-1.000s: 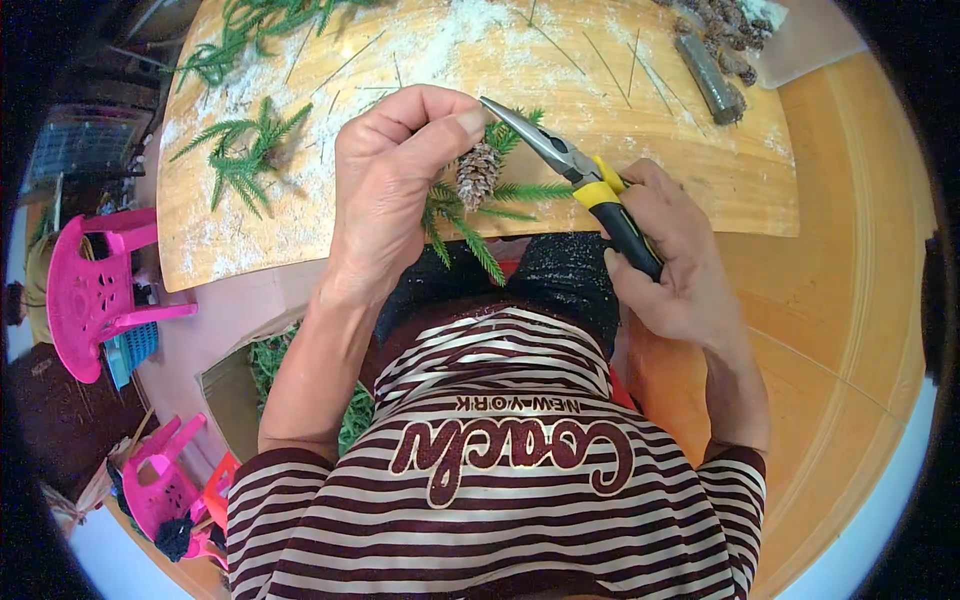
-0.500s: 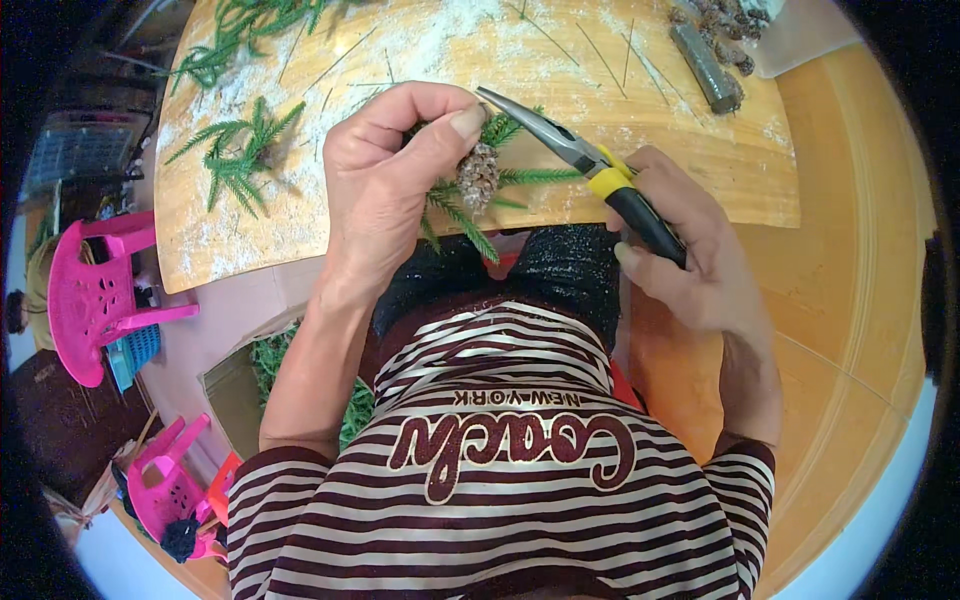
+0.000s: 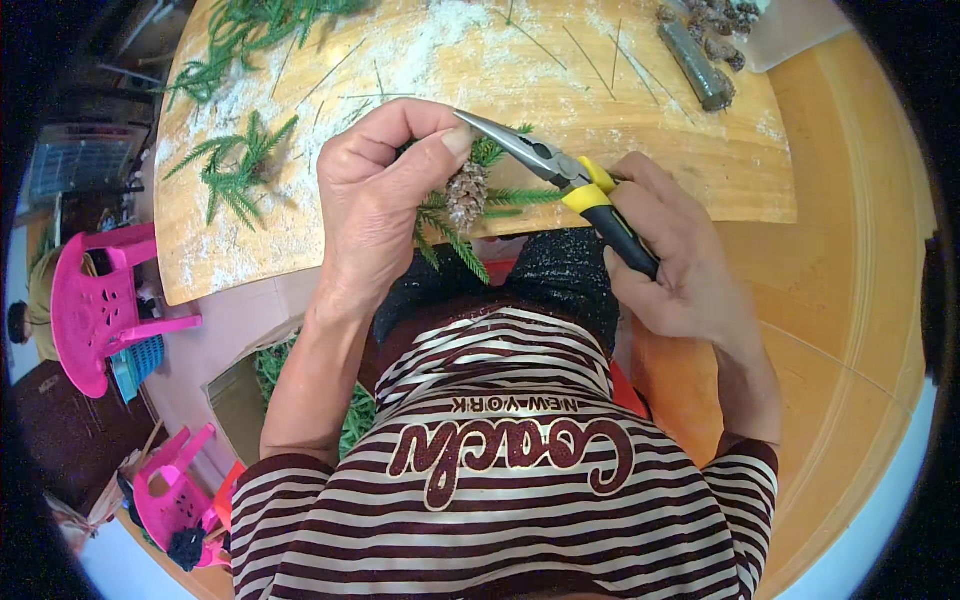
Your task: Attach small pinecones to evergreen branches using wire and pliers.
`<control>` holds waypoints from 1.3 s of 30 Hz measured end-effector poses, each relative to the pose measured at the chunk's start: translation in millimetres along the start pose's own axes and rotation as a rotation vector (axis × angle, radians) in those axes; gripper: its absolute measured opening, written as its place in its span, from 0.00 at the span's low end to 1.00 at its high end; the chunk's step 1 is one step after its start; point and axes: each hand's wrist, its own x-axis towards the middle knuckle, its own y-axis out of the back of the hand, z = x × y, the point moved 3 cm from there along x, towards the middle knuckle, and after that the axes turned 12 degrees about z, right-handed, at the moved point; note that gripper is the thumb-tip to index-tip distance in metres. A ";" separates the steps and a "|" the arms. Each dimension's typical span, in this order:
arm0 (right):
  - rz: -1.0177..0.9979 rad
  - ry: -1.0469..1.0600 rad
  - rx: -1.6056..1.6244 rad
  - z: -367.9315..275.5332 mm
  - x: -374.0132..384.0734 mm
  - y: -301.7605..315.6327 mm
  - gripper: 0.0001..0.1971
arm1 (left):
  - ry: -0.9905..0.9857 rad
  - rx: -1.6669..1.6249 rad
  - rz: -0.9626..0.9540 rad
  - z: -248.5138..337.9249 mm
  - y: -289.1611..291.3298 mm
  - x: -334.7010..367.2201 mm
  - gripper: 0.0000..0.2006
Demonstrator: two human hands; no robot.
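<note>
At the far left, beyond the board's left edge, a pink plastic chair (image 3: 88, 300) is standing on the floor, and a second pink chair (image 3: 170, 492) is sitting lower down near the picture's rim; the dark room around them is too bent and dim for me to read. Below the board's near-left corner an open box of green sprigs (image 3: 268, 368) is showing, partly hidden by my forearm. The wooden board (image 3: 690, 165) is lying in front of me, dusted with white powder, with loose green sprigs (image 3: 232, 170) scattered toward its left edge and more at the far-left corner, cut off by the rim. My left hand (image 3: 380, 200) is pinching a small pine cone (image 3: 467, 193) with its evergreen sprig (image 3: 455, 235) between thumb and fingers, holding it over the board's near edge; my fingers are covering the top of the bundle, so I cannot tell how it is fastened. My right hand (image 3: 670, 255) is wrapping firmly around the yellow-and-black handles of the needle-nose pliers (image 3: 560, 175), whose thin tips are reaching just to my left thumb above the cone. Thin wires (image 3: 585, 55) are lying on the board's far side, and at the far-right corner a grey cylinder (image 3: 695, 65) is resting beside a pile of cones (image 3: 715, 25), half cut off. The orange table is curving away on the right.
</note>
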 end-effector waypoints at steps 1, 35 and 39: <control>0.003 0.010 -0.022 -0.7 0.0 0.4 0.09 | 0.005 -0.001 0.000 0.1 -0.7 0.7 0.03; -0.131 -0.044 0.303 13.5 -28.3 38.0 0.13 | -0.157 0.166 -0.337 29.2 -16.5 -6.5 0.08; -0.089 0.045 0.203 18.3 -35.3 41.8 0.14 | -0.201 0.191 -0.388 30.4 -20.5 -9.2 0.07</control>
